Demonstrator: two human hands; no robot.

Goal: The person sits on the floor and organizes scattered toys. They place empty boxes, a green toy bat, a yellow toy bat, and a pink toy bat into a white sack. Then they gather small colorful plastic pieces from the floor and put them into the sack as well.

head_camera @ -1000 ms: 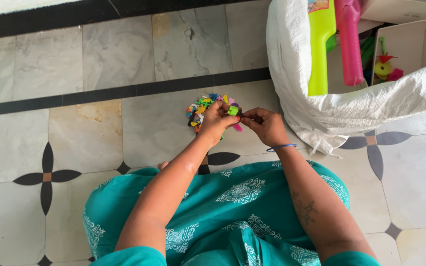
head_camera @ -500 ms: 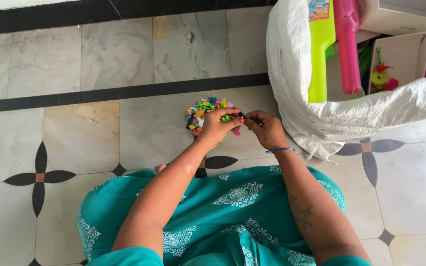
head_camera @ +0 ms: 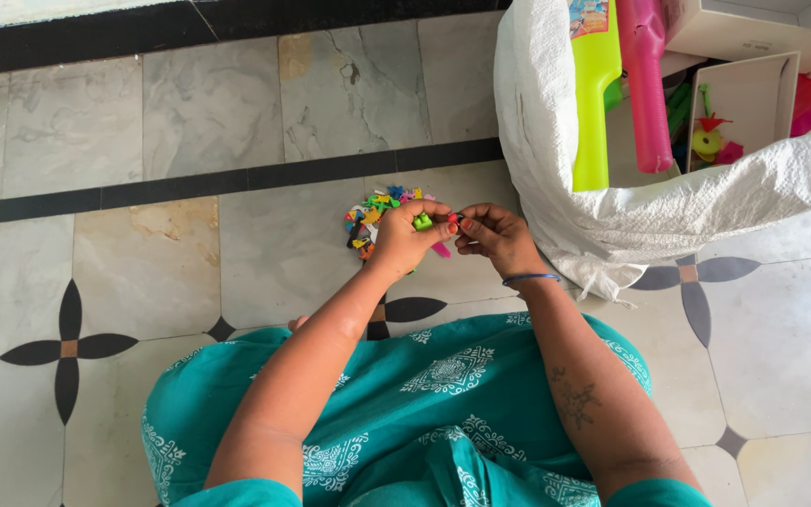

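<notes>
Green piece (head_camera: pixel 421 222): pinched in left hand (head_camera: pixel 404 238), just beside toy pile (head_camera: pixel 374 213).
Right hand (head_camera: pixel 495 238): fingertips pinch its end.
Sack (head_camera: pixel 556 141): right of pile.

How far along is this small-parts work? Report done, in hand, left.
Done: no finished pieces can be told apart. In hand: the left hand grips a small green piece, and the right hand pinches at it. Left: a pile of coloured pieces lies on the floor.
</notes>
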